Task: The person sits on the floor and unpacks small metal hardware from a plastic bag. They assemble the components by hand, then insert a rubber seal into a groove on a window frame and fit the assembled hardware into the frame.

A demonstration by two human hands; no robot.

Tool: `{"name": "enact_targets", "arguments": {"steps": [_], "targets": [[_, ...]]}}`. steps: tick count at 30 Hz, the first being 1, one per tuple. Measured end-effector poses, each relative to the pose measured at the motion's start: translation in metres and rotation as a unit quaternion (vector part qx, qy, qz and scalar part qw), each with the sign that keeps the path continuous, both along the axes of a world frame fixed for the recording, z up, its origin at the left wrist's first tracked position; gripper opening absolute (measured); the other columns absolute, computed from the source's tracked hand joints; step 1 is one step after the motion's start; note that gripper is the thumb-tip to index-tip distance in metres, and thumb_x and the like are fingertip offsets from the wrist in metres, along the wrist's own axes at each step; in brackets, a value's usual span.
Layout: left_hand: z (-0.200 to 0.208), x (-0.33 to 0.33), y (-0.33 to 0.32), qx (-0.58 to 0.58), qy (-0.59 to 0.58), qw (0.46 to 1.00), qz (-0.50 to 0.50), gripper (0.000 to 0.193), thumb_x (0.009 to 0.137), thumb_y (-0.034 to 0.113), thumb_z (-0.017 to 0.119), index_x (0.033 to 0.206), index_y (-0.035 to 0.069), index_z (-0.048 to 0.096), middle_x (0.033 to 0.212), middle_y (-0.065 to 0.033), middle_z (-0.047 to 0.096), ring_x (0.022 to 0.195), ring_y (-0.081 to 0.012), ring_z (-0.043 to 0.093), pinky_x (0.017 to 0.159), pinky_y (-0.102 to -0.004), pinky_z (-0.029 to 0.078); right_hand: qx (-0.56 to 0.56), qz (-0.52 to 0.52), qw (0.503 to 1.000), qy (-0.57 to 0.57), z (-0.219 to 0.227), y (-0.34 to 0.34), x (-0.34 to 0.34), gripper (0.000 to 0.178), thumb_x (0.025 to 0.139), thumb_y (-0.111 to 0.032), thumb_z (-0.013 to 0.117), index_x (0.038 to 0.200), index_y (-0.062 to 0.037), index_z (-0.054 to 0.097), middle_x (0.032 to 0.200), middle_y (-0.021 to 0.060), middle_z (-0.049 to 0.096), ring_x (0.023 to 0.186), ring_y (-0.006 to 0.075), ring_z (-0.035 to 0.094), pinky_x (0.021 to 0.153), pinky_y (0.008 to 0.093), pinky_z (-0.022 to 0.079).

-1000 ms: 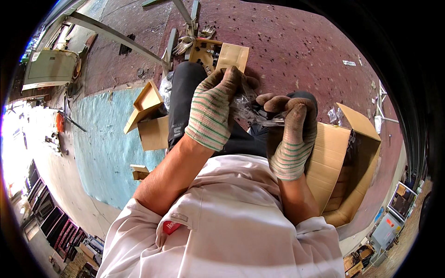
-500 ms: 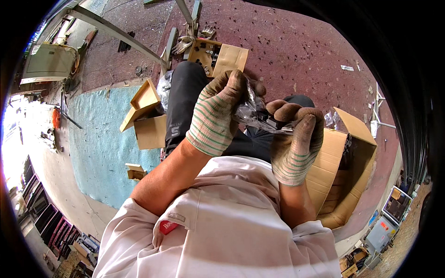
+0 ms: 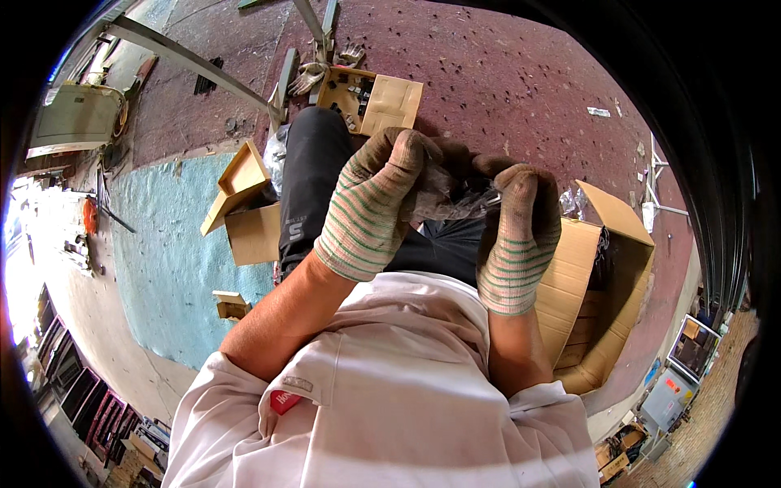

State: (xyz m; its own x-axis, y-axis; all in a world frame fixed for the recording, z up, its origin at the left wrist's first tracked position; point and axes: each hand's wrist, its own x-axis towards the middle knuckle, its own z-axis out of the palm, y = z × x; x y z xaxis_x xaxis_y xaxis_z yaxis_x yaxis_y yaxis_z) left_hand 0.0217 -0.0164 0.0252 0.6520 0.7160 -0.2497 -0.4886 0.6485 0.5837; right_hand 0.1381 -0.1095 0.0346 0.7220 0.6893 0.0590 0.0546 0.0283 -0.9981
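Observation:
A crumpled clear plastic bag (image 3: 443, 203) is stretched between my two gloved hands, above my lap. Pinched fingers of my left hand (image 3: 370, 199) grip its left side. On the other side, my right hand (image 3: 521, 240) is closed on the bag's right end, thumb up and fingers curled behind. Something small and dark (image 3: 476, 198) shows at the bag near the right fingers; its kind I cannot make out. Both gloves are pale knit with green stripes and brown, dirty fingers.
Beyond my knees lies an open cardboard box (image 3: 346, 91) with small dark parts, beside spare gloves (image 3: 307, 79). A large open carton (image 3: 573, 281) stands at my right. Another box (image 3: 254, 234) sits left, on a blue mat (image 3: 154, 268). A metal frame leg (image 3: 187, 61) rises ahead.
My hands have come level, the right one moving up and its fingers turning away behind the bag. The dark piece by the right fingers is now more hidden. The view has shifted slightly.

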Motion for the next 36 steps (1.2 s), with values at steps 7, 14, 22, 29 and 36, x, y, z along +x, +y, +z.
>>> {"name": "enact_targets", "arguments": {"steps": [7, 14, 22, 29, 36], "targets": [[-0.01, -0.003, 0.002, -0.007, -0.047, 0.999, -0.005, 0.03, 0.105, 0.03, 0.055, 0.111, 0.002, 0.062, 0.104, -0.0111, 0.07, 0.088, -0.0174, 0.069, 0.077, -0.0293, 0.057, 0.051, 0.07, 0.988, 0.13, -0.015, -0.005, -0.003, 0.035, 0.105, -0.033, 0.051, 0.117, -0.0009, 0.056, 0.114, 0.013, 0.065, 0.104, 0.0172, 0.061, 0.095, 0.0307, 0.046], [-0.018, -0.003, 0.003, -0.088, -0.112, 0.99, 0.011, 0.029, 0.105, 0.029, 0.053, 0.118, 0.004, 0.058, 0.11, -0.0124, 0.068, 0.098, -0.0233, 0.069, 0.088, -0.0397, 0.06, 0.169, 0.154, 0.952, 0.202, -0.02, -0.004, -0.008, 0.044, 0.105, -0.029, 0.053, 0.137, 0.0005, 0.045, 0.125, 0.0147, 0.064, 0.109, 0.0207, 0.064, 0.092, 0.0324, 0.054], [-0.015, 0.0, 0.002, -0.107, -0.143, 0.984, 0.022, 0.027, 0.104, 0.031, 0.055, 0.114, 0.007, 0.059, 0.112, -0.0104, 0.067, 0.099, -0.0229, 0.068, 0.09, -0.0422, 0.059, 0.11, 0.132, 0.952, 0.254, -0.042, -0.018, -0.019, 0.04, 0.103, -0.019, 0.057, 0.138, -0.0002, 0.052, 0.131, 0.0112, 0.062, 0.115, 0.0195, 0.06, 0.101, 0.0353, 0.047], [-0.007, -0.011, 0.006, -0.13, -0.082, 0.986, -0.063, 0.042, 0.102, 0.041, 0.054, 0.119, 0.003, 0.059, 0.118, -0.0175, 0.065, 0.108, -0.0276, 0.065, 0.097, -0.048, 0.053, 0.075, 0.173, 0.964, 0.186, -0.02, -0.021, 0.001, 0.034, 0.099, -0.014, 0.065, 0.13, -0.0021, 0.055, 0.119, 0.0038, 0.065, 0.105, 0.0086, 0.058, 0.091, 0.0258, 0.049], [-0.018, -0.003, 0.008, -0.178, -0.232, 0.952, -0.09, 0.062, 0.101, 0.053, 0.049, 0.126, -0.004, 0.057, 0.124, -0.0208, 0.062, 0.113, -0.0303, 0.063, 0.1, -0.0438, 0.049, 0.001, 0.23, 0.951, 0.208, -0.019, -0.027, 0.026, 0.026, 0.097, -0.018, 0.069, 0.119, -0.005, 0.062, 0.097, -0.0048, 0.06, 0.085, 0.0043, 0.05, 0.076, 0.021, 0.044]]}}
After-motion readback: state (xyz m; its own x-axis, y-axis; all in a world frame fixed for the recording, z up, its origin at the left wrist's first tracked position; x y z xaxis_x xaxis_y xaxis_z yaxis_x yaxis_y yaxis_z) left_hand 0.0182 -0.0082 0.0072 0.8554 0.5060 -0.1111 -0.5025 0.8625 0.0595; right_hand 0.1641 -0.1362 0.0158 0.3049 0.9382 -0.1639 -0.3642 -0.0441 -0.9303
